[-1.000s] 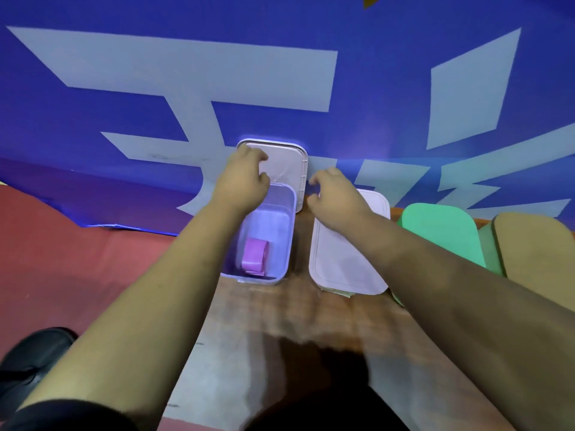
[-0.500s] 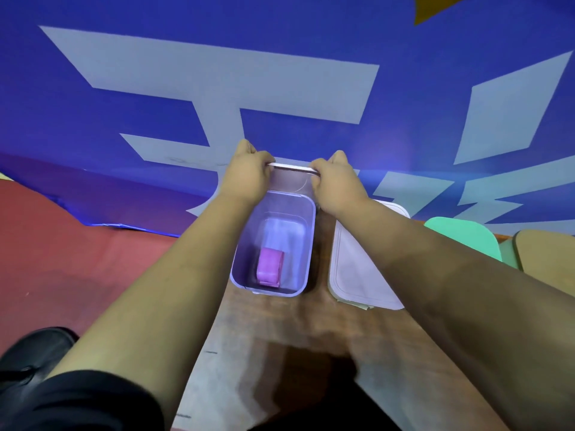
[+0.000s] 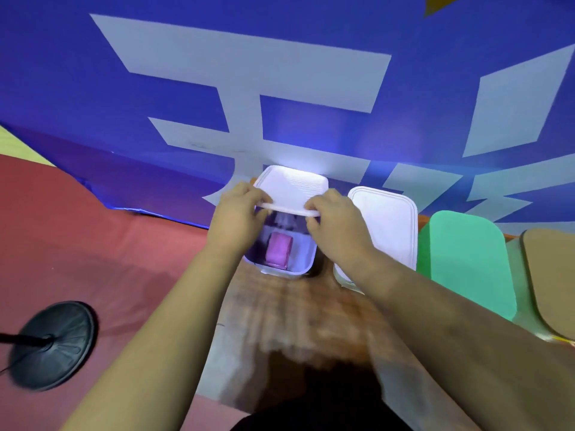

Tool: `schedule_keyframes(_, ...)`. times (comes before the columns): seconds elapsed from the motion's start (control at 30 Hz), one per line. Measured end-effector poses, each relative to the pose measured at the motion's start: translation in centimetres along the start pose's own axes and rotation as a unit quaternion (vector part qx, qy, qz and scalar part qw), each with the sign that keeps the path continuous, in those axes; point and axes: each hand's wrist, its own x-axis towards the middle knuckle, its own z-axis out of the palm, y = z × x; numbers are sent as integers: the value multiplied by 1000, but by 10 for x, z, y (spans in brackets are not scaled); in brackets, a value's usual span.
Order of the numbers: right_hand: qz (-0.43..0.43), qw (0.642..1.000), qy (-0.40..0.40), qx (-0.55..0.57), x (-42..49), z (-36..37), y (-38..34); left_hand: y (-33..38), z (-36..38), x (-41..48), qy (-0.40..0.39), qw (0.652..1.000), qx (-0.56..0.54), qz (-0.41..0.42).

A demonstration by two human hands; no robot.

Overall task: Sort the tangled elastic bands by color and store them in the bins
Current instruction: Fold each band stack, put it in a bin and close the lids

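**A:** Left hand (image 3: 238, 214) and right hand (image 3: 337, 222) each pinch a near corner of the pale lid (image 3: 291, 188), with the fingers curled over its edge. The lid is tilted, its near edge raised above the lilac bin (image 3: 280, 270).

**B:** And the bands?

**A:** One pink band bundle (image 3: 278, 251) lies on the bin's floor, below the raised edge. The bin stands on the wooden table (image 3: 295, 309). To its right are a white-lidded bin (image 3: 385, 225), a green lid (image 3: 463, 259) and a tan lid (image 3: 550, 275), all of them shut.

**B:** What step is this?

**A:** Probably closing the bin. Whether the lid's far edge already sits on the far rim cannot be told.

**B:** How is it best done?

**A:** Square the lid's corners to the rim first, then lower both hands evenly. Press along the near edge afterwards, because a one-sided push may skew the lid or slide the light bin toward the blue banner (image 3: 155, 88).
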Motion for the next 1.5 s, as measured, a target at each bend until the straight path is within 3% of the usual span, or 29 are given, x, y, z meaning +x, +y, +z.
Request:
schedule_keyframes(0.37, -65, 992, -87, -71, -69, 42, -2, -25, 29, -94, -62, 997, -22, -43)
schedule_keyframes(1.07, -84, 974, -164, -130, -76, 40, -12, -31, 37, -105, -77, 996, -2, -41)
schedule_keyframes(1.5, -106, 974, -157, -123, -76, 40, -12, -34, 37, -97, -106, 993, 30, -48)
